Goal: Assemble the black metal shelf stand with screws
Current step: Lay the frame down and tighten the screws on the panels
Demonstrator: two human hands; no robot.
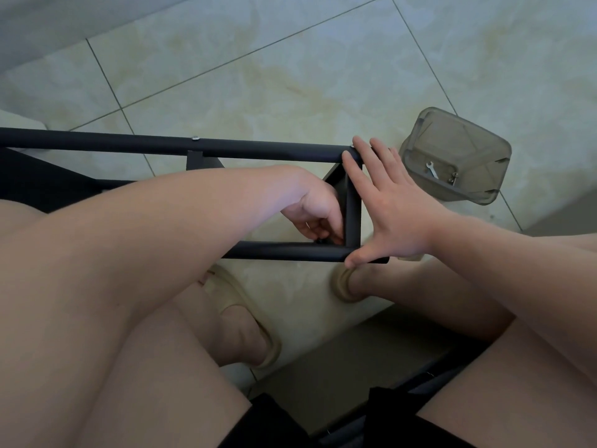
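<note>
Tiles (290,76) under black frame (129,145), right hand (394,208) splayed flat, left hand (315,208) curled, grip unclear

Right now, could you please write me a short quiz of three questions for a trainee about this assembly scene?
1. True or false: the right hand lies open across the end of the black metal tube frame.
2. Where is the small silver wrench? A) on the tiled floor; B) inside the clear grey plastic container; C) on top of the frame's far tube.
3. Fill in: the left hand reaches with curled fingers into the inside corner at the frame's ____ tube (near or far).
Key: 1 true; 2 B; 3 near.
</note>
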